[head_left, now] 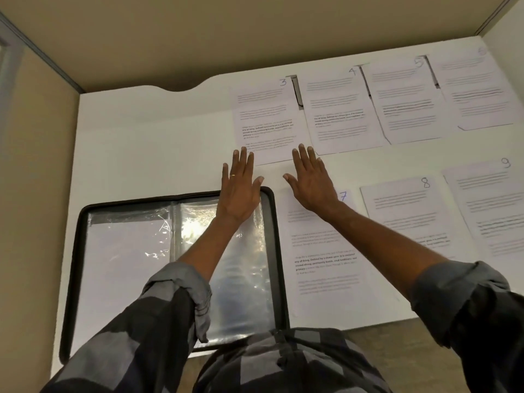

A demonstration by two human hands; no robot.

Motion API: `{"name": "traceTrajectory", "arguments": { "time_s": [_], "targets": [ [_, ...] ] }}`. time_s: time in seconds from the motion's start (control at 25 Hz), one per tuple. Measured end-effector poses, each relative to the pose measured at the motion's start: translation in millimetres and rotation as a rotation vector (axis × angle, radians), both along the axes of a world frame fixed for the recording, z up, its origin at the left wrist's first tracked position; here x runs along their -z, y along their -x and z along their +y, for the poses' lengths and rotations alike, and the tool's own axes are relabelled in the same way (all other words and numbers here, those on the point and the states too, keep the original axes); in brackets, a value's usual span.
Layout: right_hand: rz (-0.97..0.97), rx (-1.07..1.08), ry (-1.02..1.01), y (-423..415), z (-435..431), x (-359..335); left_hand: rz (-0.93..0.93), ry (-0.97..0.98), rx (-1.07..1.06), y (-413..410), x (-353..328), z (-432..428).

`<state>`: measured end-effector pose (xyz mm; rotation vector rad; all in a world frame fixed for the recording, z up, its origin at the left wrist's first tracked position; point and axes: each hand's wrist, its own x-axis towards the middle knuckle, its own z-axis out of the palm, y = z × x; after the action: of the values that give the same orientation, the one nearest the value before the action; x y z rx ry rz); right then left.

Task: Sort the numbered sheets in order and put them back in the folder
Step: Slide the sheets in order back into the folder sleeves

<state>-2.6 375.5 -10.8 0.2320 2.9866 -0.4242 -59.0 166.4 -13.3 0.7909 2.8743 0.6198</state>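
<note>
Numbered sheets lie face up across a white tabletop [156,131]. Sheet 3 [266,120] heads a far row that runs on through sheet 4 [340,114] and sheet 5 [405,103] to a faint-numbered sheet [479,89] by the far right corner. Nearer the front edge, sheet 7 [320,251], sheet 8 [408,214] and sheet 9 [493,205] form a second row on the right. The black-edged folder [74,265] lies open at the near left, its clear pockets glaring (a white page shows in the left one).

Both hands reach to sheet 3's near edge. The left hand [239,191] and right hand [310,185] are flat, fingers [243,158] straight and spread, grasping nothing, tips at the sheet's near corners. Whether they press the paper cannot be told. The left wrist crosses the folder's far right corner; the right forearm passes over sheet 7.
</note>
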Motion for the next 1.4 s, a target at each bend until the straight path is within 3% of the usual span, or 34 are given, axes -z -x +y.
{"name": "traceTrajectory", "arguments": {
  "time_s": [0.56,0.8,1.12,1.24,1.4],
  "targets": [
    [-0.057,-0.065,0.078,48.6,13.8,36.0,-0.133,0.177,-0.036,48.1,37.5,28.3],
    [-0.077,-0.073,0.086,54.0,14.9,51.9,-0.249,-0.054,-0.258,58.5,36.7,39.7],
    [-0.075,-0.073,0.063,53.6,19.1,51.9,-0.507,-0.506,-0.768,115.5,21.8,65.1],
    [-0.073,-0.066,0.071,54.1,19.5,52.7,-0.584,-0.633,-0.808,130.4,20.6,62.7],
    [-0.072,-0.084,0.076,54.2,21.6,50.9,-0.560,-0.640,-0.698,136.9,17.0,55.2]
  ]
}}
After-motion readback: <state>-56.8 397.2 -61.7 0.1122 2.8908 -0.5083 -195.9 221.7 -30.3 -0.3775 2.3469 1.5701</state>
